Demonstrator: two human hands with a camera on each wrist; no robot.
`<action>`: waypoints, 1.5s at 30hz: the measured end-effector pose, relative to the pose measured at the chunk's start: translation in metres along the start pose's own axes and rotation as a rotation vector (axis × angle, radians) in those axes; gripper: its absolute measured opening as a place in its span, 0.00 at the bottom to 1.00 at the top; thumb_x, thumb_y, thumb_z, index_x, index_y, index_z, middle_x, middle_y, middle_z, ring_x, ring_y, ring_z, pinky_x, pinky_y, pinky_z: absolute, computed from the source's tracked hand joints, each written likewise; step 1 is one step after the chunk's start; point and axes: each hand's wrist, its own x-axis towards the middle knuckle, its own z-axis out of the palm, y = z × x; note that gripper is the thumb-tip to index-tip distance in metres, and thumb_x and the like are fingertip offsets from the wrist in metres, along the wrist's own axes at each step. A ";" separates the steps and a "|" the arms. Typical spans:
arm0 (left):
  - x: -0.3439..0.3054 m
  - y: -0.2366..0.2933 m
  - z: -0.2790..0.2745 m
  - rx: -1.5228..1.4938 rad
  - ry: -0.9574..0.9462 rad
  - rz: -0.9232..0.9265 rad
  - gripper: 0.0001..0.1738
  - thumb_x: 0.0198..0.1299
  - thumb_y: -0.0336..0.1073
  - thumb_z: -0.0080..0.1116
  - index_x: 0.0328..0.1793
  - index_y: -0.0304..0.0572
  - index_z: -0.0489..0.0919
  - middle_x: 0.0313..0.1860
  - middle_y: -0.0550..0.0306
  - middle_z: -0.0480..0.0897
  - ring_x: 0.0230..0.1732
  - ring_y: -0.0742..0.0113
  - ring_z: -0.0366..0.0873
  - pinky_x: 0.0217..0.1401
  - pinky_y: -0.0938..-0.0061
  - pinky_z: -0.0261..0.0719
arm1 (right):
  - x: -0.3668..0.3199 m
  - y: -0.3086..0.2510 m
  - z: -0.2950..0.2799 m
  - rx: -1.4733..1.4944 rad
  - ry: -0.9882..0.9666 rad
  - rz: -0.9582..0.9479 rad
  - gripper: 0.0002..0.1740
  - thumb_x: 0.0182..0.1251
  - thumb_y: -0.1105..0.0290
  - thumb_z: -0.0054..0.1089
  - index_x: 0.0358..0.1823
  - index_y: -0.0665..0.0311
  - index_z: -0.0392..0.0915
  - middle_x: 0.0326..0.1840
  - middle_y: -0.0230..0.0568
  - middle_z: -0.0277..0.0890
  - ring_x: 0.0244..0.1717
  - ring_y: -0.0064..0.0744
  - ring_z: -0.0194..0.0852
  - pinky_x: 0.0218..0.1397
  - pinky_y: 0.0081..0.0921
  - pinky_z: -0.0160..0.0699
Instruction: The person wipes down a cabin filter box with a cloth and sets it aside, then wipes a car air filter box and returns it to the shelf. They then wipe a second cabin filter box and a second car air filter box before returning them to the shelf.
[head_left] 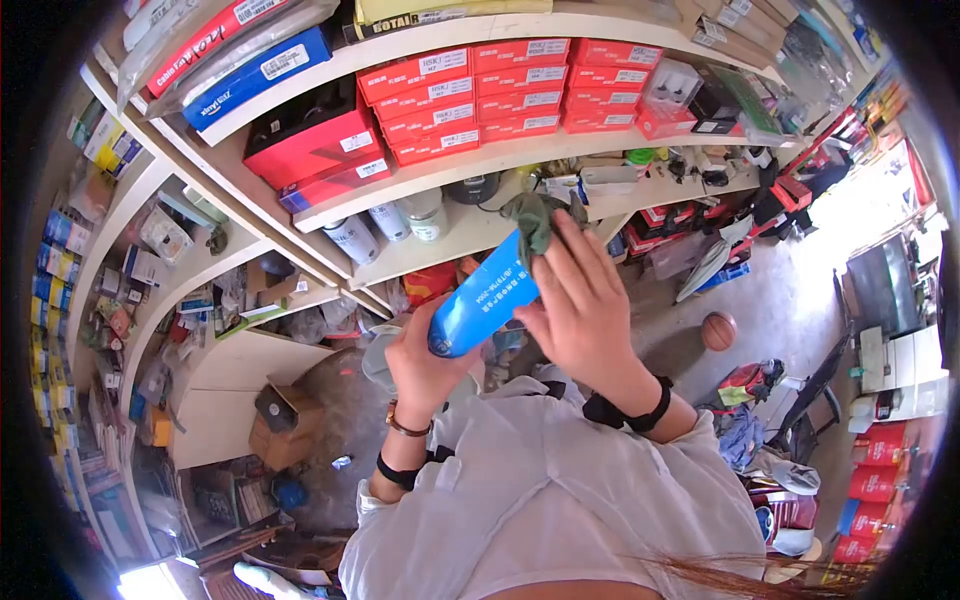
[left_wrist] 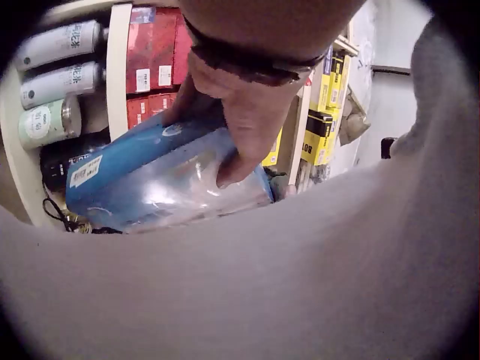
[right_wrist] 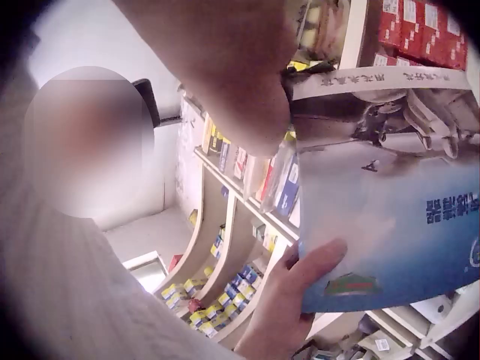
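Observation:
A blue printed box [head_left: 485, 300] with white lettering is held up in front of the chest. My left hand [head_left: 425, 365] grips its lower end; in the right wrist view the thumb [right_wrist: 319, 266] presses on the box's broad pictured face. A barcode label [left_wrist: 85, 172] shows on one side in the left wrist view, and the face beside it is glossy. Over the upper end lies my right hand [head_left: 585, 310], fingers extended on a bunched dark green cloth [head_left: 533, 222] and thumb pointing across the box. The cloth is partly hidden under those fingers.
Ahead stands a shelf [head_left: 440, 160] with stacked red boxes [head_left: 520, 90] above and spray cans [head_left: 352, 240] below. Small items crowd the counter to its right. A basketball [head_left: 718, 331] lies on the floor at right; a cardboard box [head_left: 285, 425] stands at lower left.

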 end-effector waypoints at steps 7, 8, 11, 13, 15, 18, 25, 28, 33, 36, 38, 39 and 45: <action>-0.002 -0.009 0.011 -0.017 0.011 -0.016 0.35 0.40 0.39 0.81 0.58 0.42 0.81 0.41 0.47 0.87 0.40 0.50 0.87 0.43 0.64 0.84 | -0.038 -0.009 0.037 0.170 -0.178 -0.383 0.23 0.56 0.66 0.64 0.52 0.71 0.80 0.55 0.44 0.78 0.62 0.46 0.76 0.74 0.47 0.68; -0.002 -0.009 0.012 -0.015 -0.029 -0.028 0.35 0.40 0.38 0.81 0.58 0.42 0.81 0.42 0.47 0.87 0.40 0.50 0.87 0.43 0.64 0.84 | -0.037 -0.004 0.040 0.227 -0.131 -0.341 0.24 0.53 0.66 0.63 0.53 0.69 0.80 0.51 0.41 0.78 0.59 0.42 0.78 0.74 0.47 0.68; 0.002 0.004 0.011 0.081 -0.028 0.041 0.34 0.40 0.38 0.81 0.58 0.43 0.81 0.43 0.48 0.87 0.41 0.51 0.87 0.44 0.64 0.85 | -0.024 0.011 0.020 0.085 -0.167 -0.154 0.23 0.55 0.67 0.64 0.53 0.69 0.80 0.51 0.40 0.78 0.59 0.41 0.77 0.74 0.47 0.68; 0.003 0.004 0.013 0.062 -0.030 0.038 0.34 0.40 0.37 0.81 0.58 0.44 0.82 0.44 0.49 0.88 0.41 0.51 0.87 0.44 0.65 0.85 | -0.011 0.020 0.016 -0.009 -0.063 -0.030 0.21 0.53 0.70 0.68 0.50 0.66 0.81 0.55 0.41 0.79 0.59 0.43 0.78 0.74 0.48 0.67; 0.004 0.006 0.014 0.080 -0.009 0.043 0.34 0.39 0.37 0.80 0.57 0.43 0.82 0.44 0.49 0.88 0.42 0.51 0.87 0.44 0.65 0.85 | 0.001 0.027 0.013 -0.031 0.068 -0.007 0.22 0.54 0.69 0.68 0.52 0.69 0.79 0.61 0.49 0.77 0.66 0.48 0.74 0.76 0.49 0.65; 0.009 0.004 0.019 0.067 0.002 0.066 0.32 0.40 0.36 0.79 0.56 0.42 0.82 0.43 0.47 0.87 0.41 0.50 0.87 0.43 0.64 0.84 | -0.003 0.018 0.025 -0.013 0.003 -0.073 0.24 0.54 0.70 0.66 0.54 0.72 0.78 0.64 0.53 0.75 0.71 0.51 0.71 0.74 0.50 0.68; 0.012 -0.020 0.032 -0.164 0.016 0.085 0.25 0.44 0.33 0.74 0.51 0.38 0.81 0.38 0.44 0.85 0.37 0.48 0.85 0.40 0.66 0.82 | -0.033 -0.005 0.058 0.347 -0.127 -0.316 0.18 0.56 0.71 0.62 0.49 0.67 0.81 0.58 0.48 0.80 0.62 0.46 0.77 0.68 0.44 0.74; 0.021 -0.034 0.026 -0.289 -0.040 -0.085 0.26 0.48 0.28 0.72 0.55 0.34 0.79 0.39 0.47 0.85 0.40 0.68 0.83 0.45 0.73 0.80 | -0.031 0.012 0.043 0.486 -0.021 -0.247 0.16 0.57 0.74 0.64 0.49 0.64 0.82 0.55 0.48 0.82 0.58 0.46 0.80 0.63 0.44 0.77; 0.027 -0.032 0.015 -0.741 -0.198 -0.496 0.25 0.56 0.28 0.72 0.59 0.28 0.78 0.48 0.56 0.85 0.45 0.72 0.82 0.49 0.77 0.81 | -0.019 0.044 0.024 0.504 0.359 0.182 0.17 0.64 0.75 0.62 0.55 0.67 0.79 0.58 0.54 0.80 0.60 0.55 0.78 0.65 0.48 0.74; 0.023 -0.027 0.018 -0.917 -0.252 -0.601 0.28 0.55 0.30 0.72 0.62 0.29 0.77 0.51 0.53 0.85 0.48 0.70 0.83 0.52 0.74 0.82 | -0.005 0.048 0.042 0.392 0.254 0.290 0.25 0.67 0.70 0.61 0.64 0.70 0.73 0.67 0.61 0.71 0.71 0.60 0.67 0.74 0.51 0.63; 0.023 -0.022 0.020 -0.992 -0.297 -0.535 0.31 0.55 0.31 0.72 0.65 0.29 0.74 0.54 0.52 0.84 0.51 0.68 0.83 0.57 0.72 0.82 | 0.002 0.033 0.053 0.225 0.055 0.141 0.36 0.66 0.61 0.64 0.70 0.73 0.65 0.76 0.65 0.59 0.79 0.61 0.54 0.80 0.51 0.54; 0.023 -0.025 0.021 -0.989 -0.308 -0.532 0.31 0.55 0.31 0.72 0.65 0.29 0.74 0.54 0.52 0.84 0.51 0.68 0.83 0.57 0.72 0.82 | 0.002 0.019 0.053 0.155 -0.056 0.088 0.40 0.65 0.57 0.64 0.72 0.75 0.62 0.79 0.66 0.52 0.82 0.60 0.48 0.82 0.49 0.49; 0.025 -0.038 0.020 -0.960 -0.283 -0.501 0.34 0.52 0.30 0.73 0.66 0.31 0.74 0.55 0.55 0.83 0.54 0.69 0.81 0.59 0.73 0.79 | 0.006 0.001 0.061 0.283 -0.168 -0.119 0.46 0.62 0.50 0.64 0.72 0.78 0.62 0.79 0.65 0.54 0.83 0.60 0.47 0.82 0.51 0.50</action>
